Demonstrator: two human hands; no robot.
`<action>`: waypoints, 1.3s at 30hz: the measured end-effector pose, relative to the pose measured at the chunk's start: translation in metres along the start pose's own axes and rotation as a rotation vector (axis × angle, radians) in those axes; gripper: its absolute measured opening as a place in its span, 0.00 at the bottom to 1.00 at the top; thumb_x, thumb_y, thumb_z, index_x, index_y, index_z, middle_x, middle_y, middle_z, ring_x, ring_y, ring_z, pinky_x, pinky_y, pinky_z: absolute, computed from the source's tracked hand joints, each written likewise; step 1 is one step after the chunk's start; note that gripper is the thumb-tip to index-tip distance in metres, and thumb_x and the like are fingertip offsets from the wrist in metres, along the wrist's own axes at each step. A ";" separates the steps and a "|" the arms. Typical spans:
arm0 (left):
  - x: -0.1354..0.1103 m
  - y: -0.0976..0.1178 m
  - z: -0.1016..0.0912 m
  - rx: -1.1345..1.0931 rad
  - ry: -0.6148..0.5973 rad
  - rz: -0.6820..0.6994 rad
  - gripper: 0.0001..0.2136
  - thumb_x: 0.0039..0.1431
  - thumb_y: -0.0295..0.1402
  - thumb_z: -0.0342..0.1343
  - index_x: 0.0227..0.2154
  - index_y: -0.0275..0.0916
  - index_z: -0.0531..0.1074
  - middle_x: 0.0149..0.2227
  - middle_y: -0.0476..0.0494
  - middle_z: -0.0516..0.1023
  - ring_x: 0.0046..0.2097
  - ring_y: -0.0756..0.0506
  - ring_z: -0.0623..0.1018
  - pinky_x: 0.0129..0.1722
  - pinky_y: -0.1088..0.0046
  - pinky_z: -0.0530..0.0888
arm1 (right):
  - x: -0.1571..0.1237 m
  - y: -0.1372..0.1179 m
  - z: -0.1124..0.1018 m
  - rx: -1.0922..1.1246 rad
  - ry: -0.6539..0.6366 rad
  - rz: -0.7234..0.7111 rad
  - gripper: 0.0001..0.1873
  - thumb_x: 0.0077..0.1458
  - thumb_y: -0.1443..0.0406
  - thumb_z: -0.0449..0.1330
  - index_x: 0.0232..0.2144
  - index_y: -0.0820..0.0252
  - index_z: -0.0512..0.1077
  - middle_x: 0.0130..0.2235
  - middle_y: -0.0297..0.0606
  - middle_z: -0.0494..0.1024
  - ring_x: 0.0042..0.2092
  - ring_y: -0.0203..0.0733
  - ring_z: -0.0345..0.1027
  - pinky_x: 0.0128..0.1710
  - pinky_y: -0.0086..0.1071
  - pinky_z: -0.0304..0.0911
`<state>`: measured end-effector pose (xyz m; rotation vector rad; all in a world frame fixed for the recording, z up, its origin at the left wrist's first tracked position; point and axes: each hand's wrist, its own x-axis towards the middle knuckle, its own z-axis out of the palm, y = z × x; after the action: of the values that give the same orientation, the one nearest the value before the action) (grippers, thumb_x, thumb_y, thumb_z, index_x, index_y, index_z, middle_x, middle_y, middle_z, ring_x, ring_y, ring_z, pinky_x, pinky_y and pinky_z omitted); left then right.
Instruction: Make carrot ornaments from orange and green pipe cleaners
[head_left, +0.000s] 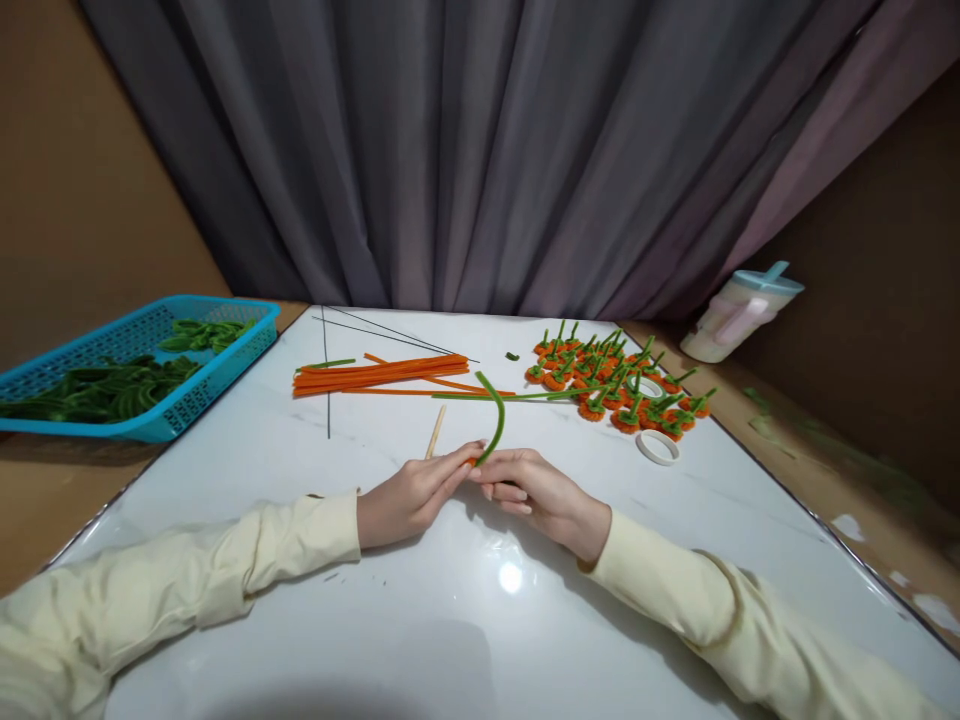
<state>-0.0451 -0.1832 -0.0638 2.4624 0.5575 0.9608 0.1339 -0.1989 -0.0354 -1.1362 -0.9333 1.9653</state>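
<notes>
Both hands meet over the middle of the white table. My left hand [426, 492] has its fingers closed around a small orange pipe-cleaner piece [472, 462], mostly hidden by the fingers. From it a green pipe cleaner [495, 410] rises and curves over to the left at its tip. My right hand [544, 492] pinches at the base of this green stem, thumb and forefinger together, the other fingers curled. Just beyond the left hand lies a thin wooden stick [436, 430]. A bundle of orange pipe cleaners [382, 374] rests farther back.
Several finished orange pumpkin shapes with green stems [592, 405] stand at the back right, beside a white tape ring [658, 447]. A blue basket [169, 425] at left holds green pipe-cleaner pieces. Thin dark wires [390, 330] lie at the back. A lidded cup [739, 312] stands far right.
</notes>
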 end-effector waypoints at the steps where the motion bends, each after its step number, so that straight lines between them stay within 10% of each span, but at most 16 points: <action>1: 0.000 0.000 0.000 0.003 -0.013 0.016 0.20 0.64 0.26 0.39 0.58 0.37 0.54 0.56 0.38 0.66 0.55 0.47 0.69 0.52 0.72 0.70 | 0.001 0.000 -0.001 0.026 -0.019 0.016 0.08 0.36 0.70 0.64 0.18 0.66 0.66 0.17 0.29 0.65 0.16 0.21 0.40 0.13 0.21 0.36; 7: 0.000 -0.001 -0.003 -0.030 -0.072 0.010 0.20 0.64 0.28 0.39 0.58 0.38 0.54 0.55 0.38 0.67 0.53 0.46 0.71 0.51 0.71 0.71 | 0.005 0.002 -0.005 0.065 -0.069 0.073 0.06 0.36 0.71 0.62 0.20 0.66 0.67 0.18 0.28 0.65 0.15 0.20 0.38 0.12 0.20 0.34; 12: 0.007 -0.002 -0.003 -0.274 -0.067 -0.407 0.18 0.62 0.38 0.45 0.52 0.35 0.64 0.38 0.42 0.77 0.39 0.46 0.77 0.42 0.69 0.73 | 0.007 0.002 -0.008 0.010 -0.065 -0.020 0.09 0.39 0.67 0.64 0.19 0.67 0.68 0.13 0.27 0.61 0.14 0.22 0.44 0.12 0.21 0.41; 20: 0.020 -0.014 -0.005 -0.999 0.118 -0.808 0.18 0.53 0.42 0.57 0.41 0.33 0.68 0.38 0.41 0.76 0.39 0.47 0.77 0.44 0.68 0.74 | 0.009 0.002 -0.007 -0.022 -0.112 -0.190 0.12 0.49 0.59 0.58 0.26 0.66 0.69 0.23 0.34 0.70 0.16 0.27 0.55 0.14 0.24 0.49; 25: 0.022 -0.017 -0.008 -0.958 0.110 -0.783 0.18 0.53 0.44 0.56 0.38 0.32 0.68 0.33 0.39 0.77 0.31 0.46 0.78 0.27 0.74 0.76 | 0.013 0.007 -0.013 -0.091 0.195 -0.404 0.09 0.49 0.62 0.56 0.23 0.62 0.64 0.17 0.27 0.61 0.15 0.27 0.46 0.14 0.24 0.39; 30: 0.020 -0.018 -0.007 -0.857 0.082 -0.780 0.19 0.52 0.46 0.56 0.37 0.34 0.63 0.21 0.46 0.75 0.17 0.50 0.73 0.14 0.78 0.70 | 0.009 0.008 -0.017 -0.581 0.522 -0.923 0.04 0.49 0.64 0.58 0.29 0.59 0.67 0.29 0.34 0.69 0.32 0.38 0.63 0.32 0.31 0.59; 33: 0.019 -0.016 -0.007 -0.849 0.077 -0.769 0.20 0.50 0.47 0.57 0.36 0.36 0.62 0.17 0.51 0.72 0.15 0.49 0.71 0.12 0.77 0.70 | 0.005 0.009 -0.014 -0.918 0.481 -1.085 0.05 0.54 0.65 0.55 0.35 0.58 0.68 0.38 0.39 0.73 0.44 0.44 0.63 0.45 0.38 0.56; 39: 0.020 -0.010 -0.007 -0.769 0.166 -0.765 0.17 0.49 0.45 0.58 0.33 0.37 0.62 0.19 0.52 0.71 0.16 0.50 0.72 0.12 0.77 0.70 | 0.007 0.016 -0.011 -1.045 0.297 -0.907 0.08 0.57 0.64 0.53 0.38 0.58 0.69 0.35 0.38 0.76 0.36 0.40 0.68 0.37 0.33 0.62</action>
<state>-0.0387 -0.1625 -0.0536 1.3295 0.8866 0.8287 0.1379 -0.1982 -0.0556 -1.1254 -1.9380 0.5068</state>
